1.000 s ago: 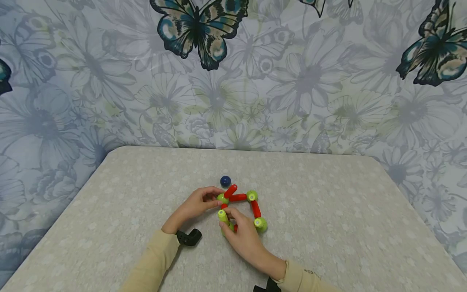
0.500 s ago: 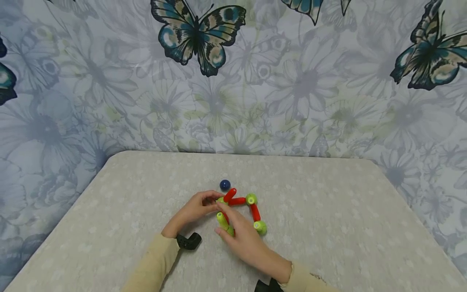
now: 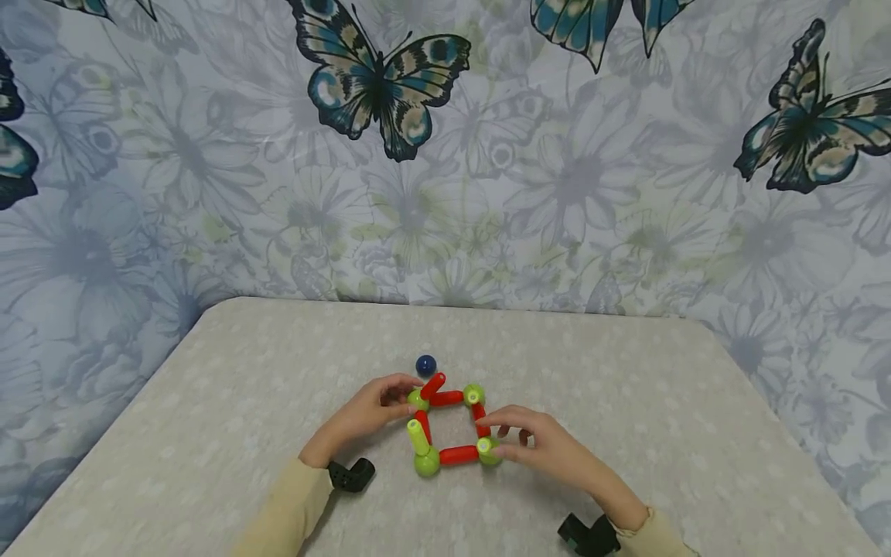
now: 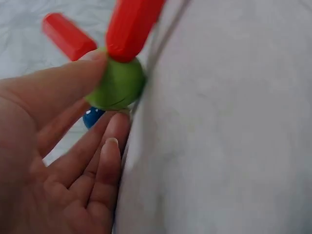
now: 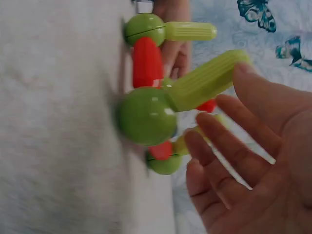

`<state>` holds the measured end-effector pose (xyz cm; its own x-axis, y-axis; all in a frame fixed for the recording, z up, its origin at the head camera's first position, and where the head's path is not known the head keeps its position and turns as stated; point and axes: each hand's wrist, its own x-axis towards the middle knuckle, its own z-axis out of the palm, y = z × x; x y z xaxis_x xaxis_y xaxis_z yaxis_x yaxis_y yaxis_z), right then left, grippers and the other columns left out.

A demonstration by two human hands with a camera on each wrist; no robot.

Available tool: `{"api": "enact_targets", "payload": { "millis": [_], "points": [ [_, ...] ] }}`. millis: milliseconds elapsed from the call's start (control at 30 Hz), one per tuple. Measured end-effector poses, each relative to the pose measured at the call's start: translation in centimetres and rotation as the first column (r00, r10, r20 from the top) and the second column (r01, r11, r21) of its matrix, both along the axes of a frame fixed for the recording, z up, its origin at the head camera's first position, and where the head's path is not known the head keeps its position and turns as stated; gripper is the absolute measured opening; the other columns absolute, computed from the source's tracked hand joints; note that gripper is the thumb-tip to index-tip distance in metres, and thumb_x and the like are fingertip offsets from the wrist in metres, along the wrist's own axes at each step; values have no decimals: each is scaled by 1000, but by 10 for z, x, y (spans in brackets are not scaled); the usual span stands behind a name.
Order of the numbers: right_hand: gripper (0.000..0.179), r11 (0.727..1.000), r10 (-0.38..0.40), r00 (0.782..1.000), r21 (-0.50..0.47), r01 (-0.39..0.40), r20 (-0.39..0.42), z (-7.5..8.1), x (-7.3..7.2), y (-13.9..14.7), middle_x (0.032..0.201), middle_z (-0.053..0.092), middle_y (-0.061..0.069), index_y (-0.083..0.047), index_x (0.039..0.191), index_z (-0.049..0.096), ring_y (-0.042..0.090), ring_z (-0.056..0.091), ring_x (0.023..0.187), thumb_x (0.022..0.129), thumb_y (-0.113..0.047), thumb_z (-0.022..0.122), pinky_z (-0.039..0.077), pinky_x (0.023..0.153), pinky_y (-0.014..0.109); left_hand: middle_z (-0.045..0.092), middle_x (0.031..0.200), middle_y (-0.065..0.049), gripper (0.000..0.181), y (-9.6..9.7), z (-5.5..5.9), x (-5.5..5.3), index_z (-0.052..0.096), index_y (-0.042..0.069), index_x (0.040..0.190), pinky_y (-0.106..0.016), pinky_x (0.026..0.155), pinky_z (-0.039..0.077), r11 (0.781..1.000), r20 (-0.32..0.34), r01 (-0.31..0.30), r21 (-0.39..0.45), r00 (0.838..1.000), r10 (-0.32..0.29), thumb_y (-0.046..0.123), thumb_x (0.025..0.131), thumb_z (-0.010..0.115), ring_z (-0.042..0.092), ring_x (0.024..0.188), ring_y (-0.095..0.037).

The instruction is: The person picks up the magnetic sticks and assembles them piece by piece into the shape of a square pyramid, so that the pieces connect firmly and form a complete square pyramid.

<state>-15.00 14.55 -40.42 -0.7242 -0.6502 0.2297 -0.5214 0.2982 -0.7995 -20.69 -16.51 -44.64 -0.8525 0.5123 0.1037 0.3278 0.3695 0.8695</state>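
A square frame of red rods (image 3: 458, 456) joined by green balls (image 3: 427, 462) lies on the table. Light-green rods (image 3: 418, 438) stand up from three corners; from the back-left ball (image 4: 117, 83) a red rod (image 3: 433, 385) rises at a slant. My left hand (image 3: 369, 408) pinches that ball, its thumb on the near side in the left wrist view. At the front-right corner is my right hand (image 3: 546, 445), fingers loosely bent and apart. In the right wrist view its thumb meets the tip of the upright light-green rod (image 5: 209, 80), with the other fingers spread beside it.
A dark blue ball (image 3: 426, 366) sits just behind the back-left corner. The table (image 3: 626, 371) has a pale patterned cover and ends at a wall cloth (image 3: 445, 232) printed with butterflies. Black wrist devices (image 3: 351, 475) show below both hands.
My right hand has moved from the frame's left side to its front-right corner, uncovering the front-left ball and rods. My left hand stays on the back-left ball. The head view has tilted up slightly.
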Motion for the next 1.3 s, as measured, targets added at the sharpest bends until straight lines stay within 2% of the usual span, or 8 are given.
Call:
{"api": "enact_targets", "payload": {
  "millis": [167, 300, 367, 433, 567, 700, 1000, 1300],
  "points": [
    [36, 994, 78, 995, -82, -73, 61, -16, -2, 1, 116, 61, 10, -2, 122, 60, 22, 55, 104, 88, -16, 65, 47, 81, 36, 44, 131, -16, 58, -5, 20, 18, 41, 3, 134, -49, 91, 39, 998, 81, 60, 6, 995, -60, 13, 85, 71, 47, 112, -32],
    [34, 996, 39, 997, -84, -33, 69, -21, -2, -4, 113, 64, 3, -5, 119, 63, 16, 56, 106, 88, -19, 65, 45, 88, 41, 55, 121, -15, 40, -1, 27, 38, 54, -1, 125, -41, 84, 45, 978, 123, 182, 100, 973, -193, 14, 89, 66, 51, 109, -27],
    [32, 997, 4, 999, -82, 0, 48, -23, -2, -9, 110, 64, -1, -6, 117, 65, 15, 57, 104, 88, -21, 65, 45, 88, 40, 60, 117, -16, 33, 5, 26, 45, 59, -3, 120, -33, 78, 48, 968, 128, 205, 144, 966, -224, 13, 92, 61, 55, 104, -22],
    [31, 996, -30, 999, -88, 31, 17, -25, -1, -14, 106, 65, -2, -6, 115, 65, 14, 59, 98, 89, -22, 65, 47, 85, 39, 62, 113, -16, 30, 13, 24, 49, 61, -4, 118, -28, 73, 48, 970, 113, 180, 161, 973, -200, 13, 93, 59, 57, 100, -17],
    [25, 988, -116, 992, -108, 110, -53, -27, 1, -24, 97, 66, -4, -6, 110, 65, 11, 61, 86, 89, -18, 66, 50, 78, 36, 66, 99, -5, 26, 28, 23, 52, 66, 0, 111, -27, 68, 46, 994, 38, 57, 96, 997, -61, 17, 92, 62, 59, 88, -13],
    [19, 972, -215, 973, -120, 204, -88, -29, 6, -32, 88, 67, -3, -10, 104, 66, 9, 60, 80, 86, -12, 69, 50, 74, 35, 66, 91, 4, 22, 37, 24, 53, 69, 5, 104, -28, 65, 46, 999, -25, -8, 36, 1000, 9, 21, 90, 66, 61, 83, -13],
    [20, 941, -331, 941, -93, 325, -70, -31, 13, -41, 84, 67, -2, -10, 102, 65, 8, 60, 78, 84, -11, 72, 50, 71, 34, 66, 86, 7, 22, 45, 25, 51, 70, 6, 105, -26, 60, 45, 1000, -82, -6, -23, 997, 4, 21, 89, 67, 60, 77, -9],
    [22, 910, -410, 907, -106, 400, -94, -32, 14, -43, 82, 65, -11, -11, 99, 65, 7, 59, 77, 80, -5, 73, 50, 71, 33, 63, 82, 9, 21, 50, 26, 47, 69, 9, 107, -25, 57, 45, 999, -95, 23, -45, 995, -28, 19, 89, 66, 57, 73, -9]
  ]
}}
